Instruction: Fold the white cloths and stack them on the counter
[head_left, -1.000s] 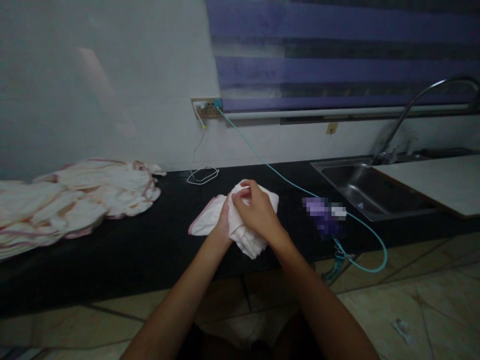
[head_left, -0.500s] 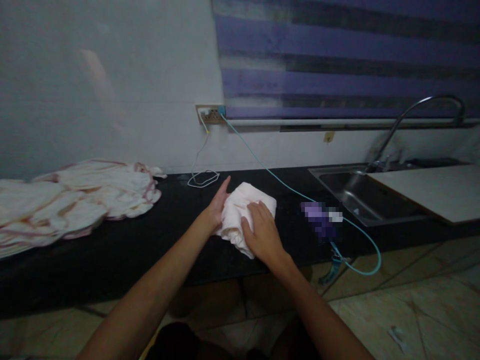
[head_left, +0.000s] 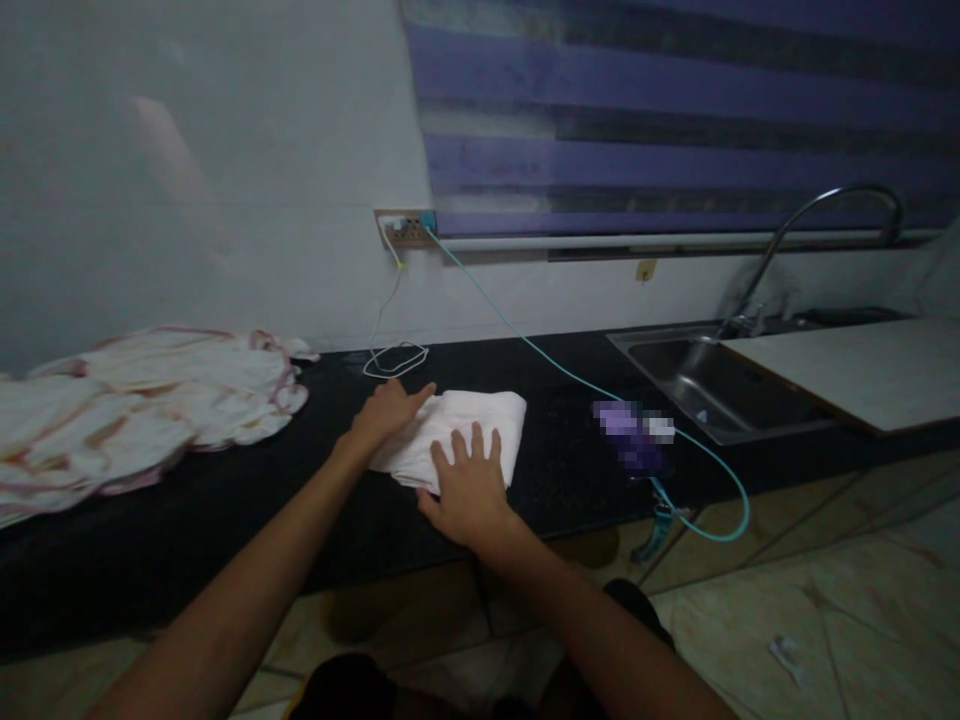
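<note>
Hands: two in view; both flat and open, gripping nothing
Left hand (head_left: 388, 411): palm down on the left end of the folded cloth; fingers extended toward the wall
Right hand (head_left: 466, 487): palm down on the near edge of the folded cloth; fingers spread, thumb out to the left
Folded cloth (head_left: 480, 428): one; white, lying flat on the black tabletop (head_left: 225, 490) near its front edge, between the cloth pile and the sink
Cloth pile (head_left: 142, 405): one heap, white with pink edging, at the left of the tabletop, well apart from the hands; number of pieces cannot be told
Cables: two; one white cable (head_left: 394, 355) coiled by the wall, one teal cable (head_left: 525, 330) running from the wall socket (head_left: 405, 227) across the tabletop and looping over its front edge
Sink (head_left: 712, 385): one, steel, at the right; one curved tap (head_left: 817, 215) above it
Board (head_left: 862, 370): one, pale, lying over the right part of the sink
</note>
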